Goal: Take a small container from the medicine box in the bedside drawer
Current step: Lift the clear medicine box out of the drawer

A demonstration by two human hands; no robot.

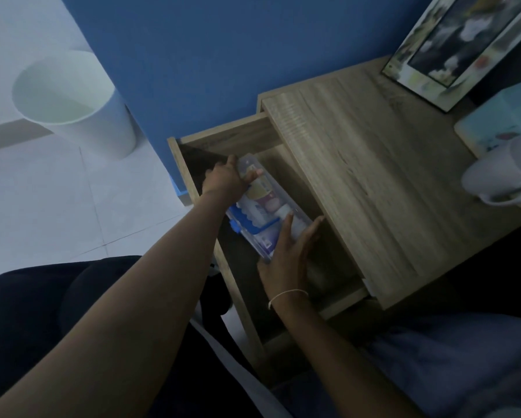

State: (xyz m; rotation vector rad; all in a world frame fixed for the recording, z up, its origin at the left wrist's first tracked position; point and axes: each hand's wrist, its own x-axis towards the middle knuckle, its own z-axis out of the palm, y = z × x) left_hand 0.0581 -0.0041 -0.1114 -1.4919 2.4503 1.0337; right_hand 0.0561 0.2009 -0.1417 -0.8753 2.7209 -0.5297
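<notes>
Clear plastic medicine box [265, 206] sits gripped between both hands, left hand [226, 181] clasping its far end, right hand [286, 260] its near end. It hangs in the open wooden drawer [241, 134] of the bedside table [358, 164], beside a blue wall [223, 49].

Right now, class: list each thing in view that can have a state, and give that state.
Drawer: pulled open.
Medicine box: lid on, held at both ends.
Left hand: gripping the box's far end.
Right hand: gripping its near end.
Bin: upright, looks empty.
Mug: lying on its side.

Head camera looks steeply down, close over the open drawer [247, 146].
</notes>
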